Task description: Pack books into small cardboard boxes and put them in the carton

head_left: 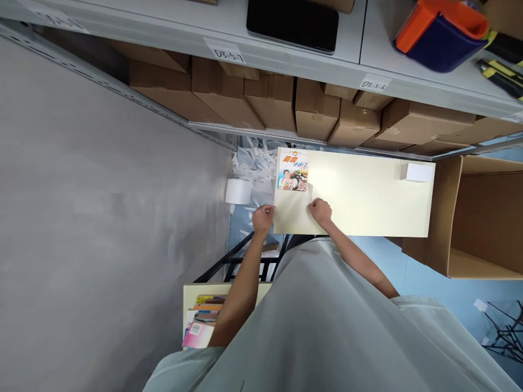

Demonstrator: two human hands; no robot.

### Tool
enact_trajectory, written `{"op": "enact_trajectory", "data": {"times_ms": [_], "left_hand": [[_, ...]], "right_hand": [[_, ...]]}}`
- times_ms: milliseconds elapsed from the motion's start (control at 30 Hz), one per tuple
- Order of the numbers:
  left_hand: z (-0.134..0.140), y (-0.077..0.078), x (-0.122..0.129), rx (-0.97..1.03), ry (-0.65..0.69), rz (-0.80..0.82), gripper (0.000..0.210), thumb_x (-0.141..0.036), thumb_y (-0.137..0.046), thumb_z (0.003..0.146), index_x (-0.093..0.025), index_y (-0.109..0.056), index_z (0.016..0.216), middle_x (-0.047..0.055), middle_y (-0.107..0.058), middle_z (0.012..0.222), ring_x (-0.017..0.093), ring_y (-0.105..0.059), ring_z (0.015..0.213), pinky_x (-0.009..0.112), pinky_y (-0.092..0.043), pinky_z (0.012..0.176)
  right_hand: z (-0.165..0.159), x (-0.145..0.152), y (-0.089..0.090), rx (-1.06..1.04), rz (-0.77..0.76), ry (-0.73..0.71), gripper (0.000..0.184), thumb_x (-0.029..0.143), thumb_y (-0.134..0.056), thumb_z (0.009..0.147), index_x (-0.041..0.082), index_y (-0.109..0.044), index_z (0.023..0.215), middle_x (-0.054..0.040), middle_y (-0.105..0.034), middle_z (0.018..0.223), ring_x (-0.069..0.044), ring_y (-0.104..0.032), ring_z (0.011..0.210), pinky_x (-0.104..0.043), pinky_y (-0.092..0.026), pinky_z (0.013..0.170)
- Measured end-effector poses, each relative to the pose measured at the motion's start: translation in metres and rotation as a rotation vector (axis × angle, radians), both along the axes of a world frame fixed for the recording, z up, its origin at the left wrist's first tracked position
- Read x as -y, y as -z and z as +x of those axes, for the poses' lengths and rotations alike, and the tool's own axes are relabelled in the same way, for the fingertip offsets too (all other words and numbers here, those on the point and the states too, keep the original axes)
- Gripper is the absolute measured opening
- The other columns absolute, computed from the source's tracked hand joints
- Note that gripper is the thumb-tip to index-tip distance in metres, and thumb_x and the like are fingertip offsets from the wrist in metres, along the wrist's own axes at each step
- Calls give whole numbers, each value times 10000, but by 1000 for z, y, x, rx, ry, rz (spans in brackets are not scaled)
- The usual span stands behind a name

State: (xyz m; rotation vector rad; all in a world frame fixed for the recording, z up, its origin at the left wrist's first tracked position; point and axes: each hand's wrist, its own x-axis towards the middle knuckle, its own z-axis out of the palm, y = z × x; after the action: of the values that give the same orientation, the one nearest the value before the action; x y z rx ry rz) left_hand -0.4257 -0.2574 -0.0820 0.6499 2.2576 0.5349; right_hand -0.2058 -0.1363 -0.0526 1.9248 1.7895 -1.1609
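Note:
My left hand (pixel 263 219) is closed in a pinch at the left edge of a cream tabletop (pixel 368 201). Over the tabletop, my right hand (pixel 321 212) is also closed, fingers curled in. Between the hands, faint creases and a pale sheen look like thin clear film, but I cannot make out what either hand grips. A booklet (pixel 292 170) with a colourful cover, showing a person and food, lies flat at the far left corner, just beyond my hands. A small white box or stack (pixel 417 172) sits at the far right of the tabletop.
A shelf of cardboard boxes (pixel 316 109) runs behind, with a dark phone (pixel 292 24) and an orange-and-blue holder (pixel 443 35) above. An open carton (pixel 441 218) stands right. White roll (pixel 238 191), crumpled plastic (pixel 255 163) and stacked books (pixel 204 321) are at left, near a grey wall (pixel 102 218).

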Motion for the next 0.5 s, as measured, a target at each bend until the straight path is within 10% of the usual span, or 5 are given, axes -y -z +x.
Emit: {"op": "enact_trajectory", "data": {"times_ms": [500], "left_hand": [[65, -90, 31, 54, 144, 33, 279, -515, -681, 877, -253, -773, 899, 56, -764, 817, 259, -695, 800, 364, -540, 809]], "right_hand": [[129, 1, -67, -289, -27, 71, 92, 252, -668, 849, 263, -735, 787, -27, -806, 885, -231, -740, 836, -316, -523, 734]]}}
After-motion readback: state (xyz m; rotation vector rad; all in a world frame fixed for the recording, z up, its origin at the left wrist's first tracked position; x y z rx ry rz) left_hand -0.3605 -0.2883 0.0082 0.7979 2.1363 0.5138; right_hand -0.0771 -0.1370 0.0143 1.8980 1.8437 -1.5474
